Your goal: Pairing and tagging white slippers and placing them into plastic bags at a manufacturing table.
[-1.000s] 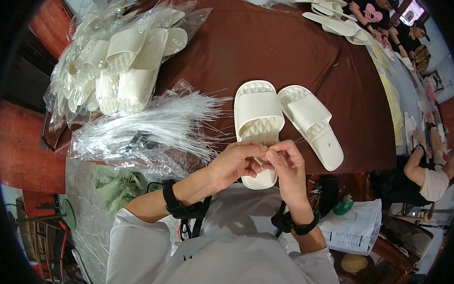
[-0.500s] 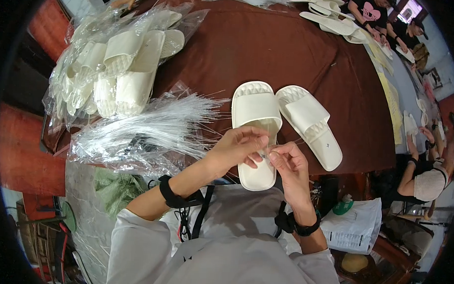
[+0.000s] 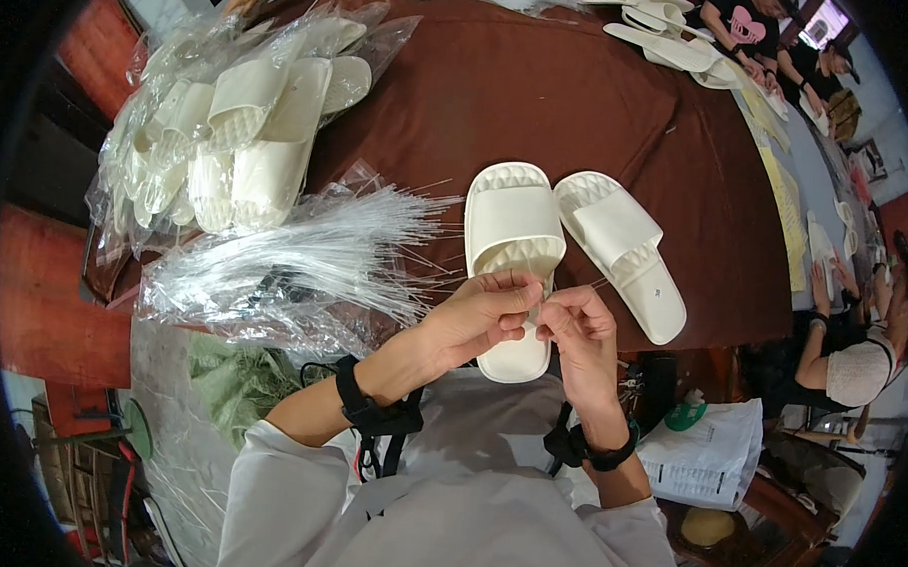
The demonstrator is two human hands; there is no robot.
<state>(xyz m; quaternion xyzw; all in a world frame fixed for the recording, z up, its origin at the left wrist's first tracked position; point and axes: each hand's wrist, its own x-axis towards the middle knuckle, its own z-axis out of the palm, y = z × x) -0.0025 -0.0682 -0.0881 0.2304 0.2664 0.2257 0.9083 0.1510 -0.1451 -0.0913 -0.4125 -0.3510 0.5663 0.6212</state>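
Pinching at a thin clear plastic tie [image 3: 539, 304], the left hand [image 3: 483, 315] and right hand [image 3: 579, 333] are met over the near cream slipper [image 3: 513, 226]. Both grips are narrowed on the tie (barely visible). A second slipper [image 3: 620, 251] is laid just beside, on the brown surface [image 3: 541, 97].

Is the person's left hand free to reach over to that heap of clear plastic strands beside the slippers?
Probably yes. The left hand is close to the clear plastic strands, with nothing between them, but its fingers are pinched together with the right hand over the left slipper.
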